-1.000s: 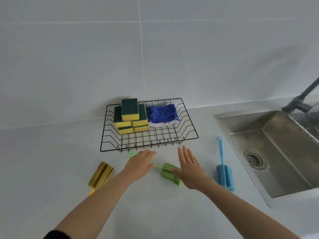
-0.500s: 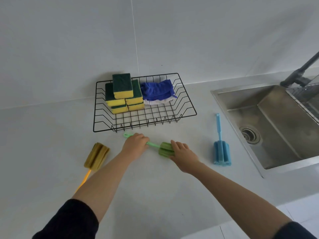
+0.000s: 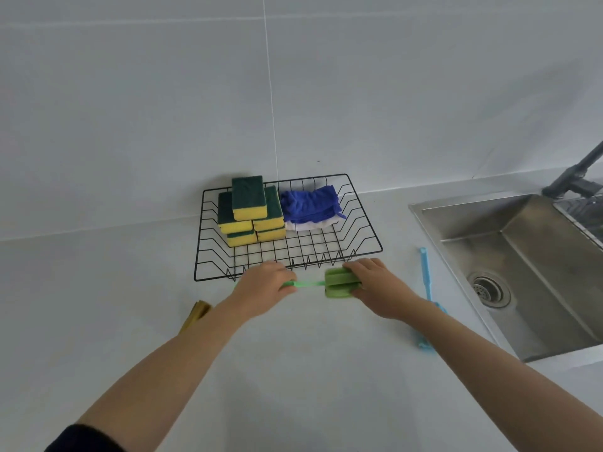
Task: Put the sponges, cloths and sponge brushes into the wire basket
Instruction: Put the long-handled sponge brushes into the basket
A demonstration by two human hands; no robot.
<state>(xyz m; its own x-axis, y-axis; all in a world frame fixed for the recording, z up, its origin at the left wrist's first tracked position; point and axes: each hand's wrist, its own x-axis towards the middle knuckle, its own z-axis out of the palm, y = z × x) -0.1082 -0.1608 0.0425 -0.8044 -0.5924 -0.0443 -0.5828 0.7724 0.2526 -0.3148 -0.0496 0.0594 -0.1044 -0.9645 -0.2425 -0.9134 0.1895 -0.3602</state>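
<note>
Both hands hold the green sponge brush (image 3: 339, 283) level, just in front of the black wire basket (image 3: 365, 246). My left hand (image 3: 264, 285) grips its thin handle; my right hand (image 3: 375, 287) grips its sponge head. Inside the basket are several stacked yellow-and-green sponges (image 3: 249, 212) on the left and a folded blue cloth (image 3: 310, 207) over a white one at the back. A blue sponge brush (image 3: 425, 282) lies on the counter to the right, partly behind my right forearm. A yellow sponge brush (image 3: 197, 314) shows beside my left forearm, mostly hidden.
A steel sink (image 3: 522, 272) with a drain is sunk into the white counter at the right, with a dark tap (image 3: 574, 177) above it. A white tiled wall stands right behind the basket.
Both hands closed on the green sponge brush and lifted it off the counter toward the basket's front edge. It now hangs level between them.
</note>
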